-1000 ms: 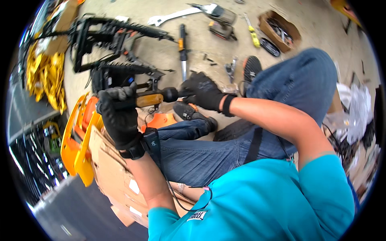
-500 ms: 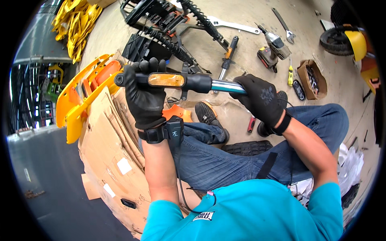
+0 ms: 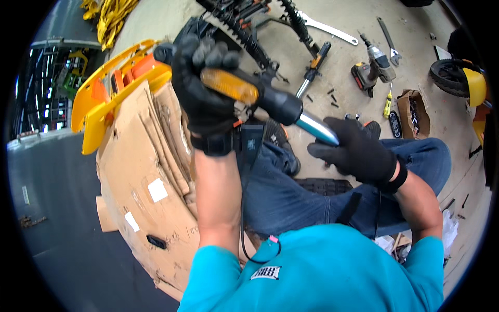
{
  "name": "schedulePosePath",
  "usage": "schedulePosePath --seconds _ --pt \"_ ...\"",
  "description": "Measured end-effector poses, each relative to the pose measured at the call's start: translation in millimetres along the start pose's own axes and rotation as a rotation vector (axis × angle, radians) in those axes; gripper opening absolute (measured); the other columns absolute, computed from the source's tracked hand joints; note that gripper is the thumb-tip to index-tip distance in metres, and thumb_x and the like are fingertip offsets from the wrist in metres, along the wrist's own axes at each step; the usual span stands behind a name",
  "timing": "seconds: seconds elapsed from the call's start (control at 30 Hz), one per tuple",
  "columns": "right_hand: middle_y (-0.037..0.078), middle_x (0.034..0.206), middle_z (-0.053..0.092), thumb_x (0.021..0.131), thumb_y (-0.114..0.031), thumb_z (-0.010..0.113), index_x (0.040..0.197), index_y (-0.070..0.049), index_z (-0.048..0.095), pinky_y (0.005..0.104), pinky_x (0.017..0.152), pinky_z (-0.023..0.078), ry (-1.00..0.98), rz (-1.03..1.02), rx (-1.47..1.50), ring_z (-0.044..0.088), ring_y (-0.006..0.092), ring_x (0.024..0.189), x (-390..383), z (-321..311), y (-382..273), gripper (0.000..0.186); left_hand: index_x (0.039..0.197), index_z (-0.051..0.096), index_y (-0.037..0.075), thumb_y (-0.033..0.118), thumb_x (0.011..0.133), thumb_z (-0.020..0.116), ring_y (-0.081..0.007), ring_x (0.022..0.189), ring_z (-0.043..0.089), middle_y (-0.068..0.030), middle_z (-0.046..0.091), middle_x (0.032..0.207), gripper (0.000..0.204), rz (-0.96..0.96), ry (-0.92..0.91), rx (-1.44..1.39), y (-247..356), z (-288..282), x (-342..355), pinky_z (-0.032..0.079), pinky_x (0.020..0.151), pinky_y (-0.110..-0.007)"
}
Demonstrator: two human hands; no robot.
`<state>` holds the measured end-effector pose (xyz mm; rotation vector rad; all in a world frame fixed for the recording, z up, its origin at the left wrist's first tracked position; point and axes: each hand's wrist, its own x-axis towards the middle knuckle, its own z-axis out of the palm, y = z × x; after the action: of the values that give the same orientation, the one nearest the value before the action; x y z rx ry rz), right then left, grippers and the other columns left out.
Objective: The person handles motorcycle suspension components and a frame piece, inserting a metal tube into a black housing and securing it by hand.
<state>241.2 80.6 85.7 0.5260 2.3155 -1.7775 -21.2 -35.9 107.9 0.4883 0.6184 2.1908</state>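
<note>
My left hand (image 3: 204, 88), in a black glove, grips a black fork leg (image 3: 275, 104) with an amber reflector on its side and holds it raised in front of me. Its shiny silver tube (image 3: 318, 129) points down to the right. My right hand (image 3: 358, 151), also gloved in black, is closed around the lower end of that tube. Both hands are above my knees in blue jeans (image 3: 291, 192).
Flattened cardboard (image 3: 145, 171) and yellow-orange plastic body panels (image 3: 109, 88) lie at my left. On the concrete floor ahead are a black frame with springs (image 3: 249, 26), a cordless drill (image 3: 370, 70), a screwdriver (image 3: 388, 103), a wrench (image 3: 327, 28), a small box (image 3: 413, 112) and a wheel (image 3: 457, 78).
The fork leg has been lifted closer and tilted, its silver end now lower right. My right hand slid down to the tube's end.
</note>
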Motion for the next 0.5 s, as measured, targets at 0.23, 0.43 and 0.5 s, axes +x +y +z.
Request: schedulePosePath --seconds 0.23,0.43,0.5 --pt "0.007 0.072 0.064 0.091 -0.03 0.077 0.102 -0.002 0.067 0.0334 0.062 0.048 -0.087 0.003 0.112 0.06 0.0145 0.064 12.7 -21.7 -21.7 0.032 0.077 0.05 0.015 0.027 0.105 0.054 -0.0093 0.066 0.049 0.0051 0.045 0.068 0.031 0.041 -0.121 -0.144 23.4 11.2 12.3 0.049 0.074 -0.032" --pt "0.008 0.082 0.064 0.088 -0.026 0.076 0.12 -0.002 0.064 0.0305 0.065 0.048 0.02 -0.087 0.032 0.06 0.0134 0.068 11.6 -34.1 10.1 0.042 0.081 0.054 0.009 0.025 0.101 0.064 -0.0176 0.065 0.06 -0.0011 0.051 0.069 0.028 0.104 0.358 0.093 12.2 -1.7 6.6 0.059 0.08 -0.042" --pt "0.008 0.085 0.064 0.086 -0.023 0.077 0.123 -0.002 0.064 0.0295 0.067 0.048 0.106 -0.191 0.005 0.061 0.0135 0.071 9.2 -34.3 13.2 0.044 0.083 0.055 0.007 0.027 0.101 0.065 -0.0209 0.068 0.063 -0.0031 0.055 0.071 0.029 0.159 0.429 0.219 16.8 -8.5 7.4 0.061 0.082 -0.045"
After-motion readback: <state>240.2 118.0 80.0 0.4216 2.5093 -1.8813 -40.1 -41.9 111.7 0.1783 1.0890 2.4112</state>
